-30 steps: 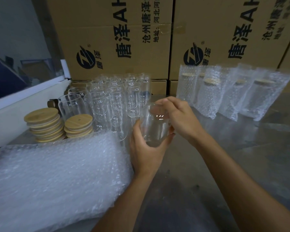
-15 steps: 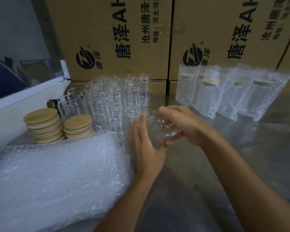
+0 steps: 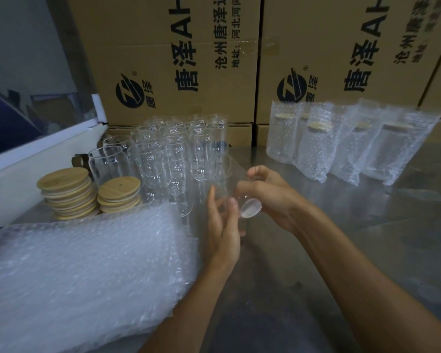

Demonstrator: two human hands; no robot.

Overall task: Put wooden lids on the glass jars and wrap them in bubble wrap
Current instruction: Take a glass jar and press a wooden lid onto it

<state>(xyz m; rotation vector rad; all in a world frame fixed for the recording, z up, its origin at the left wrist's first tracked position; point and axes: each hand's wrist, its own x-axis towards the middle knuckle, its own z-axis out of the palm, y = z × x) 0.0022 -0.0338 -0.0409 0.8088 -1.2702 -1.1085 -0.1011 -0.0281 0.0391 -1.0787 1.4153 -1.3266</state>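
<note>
A clear glass jar lies tilted in the air over the metal table, its round base turned toward me. My right hand grips it from the right, fingers curled round its body. Beside the jar on the left, my left hand has its fingers almost straight, the fingertips touching the glass. Several empty jars stand in a cluster behind. Two stacks of wooden lids sit at the left. A pile of bubble wrap bags lies at the front left.
Several lidded jars wrapped in bubble wrap stand in a row at the back right. Printed cardboard boxes form a wall behind everything. A white ledge borders the steel table on the left.
The jar has tipped from upright to lying tilted with its base toward me. My left hand let go of its grip and now only touches the glass; my right hand holds the jar.
</note>
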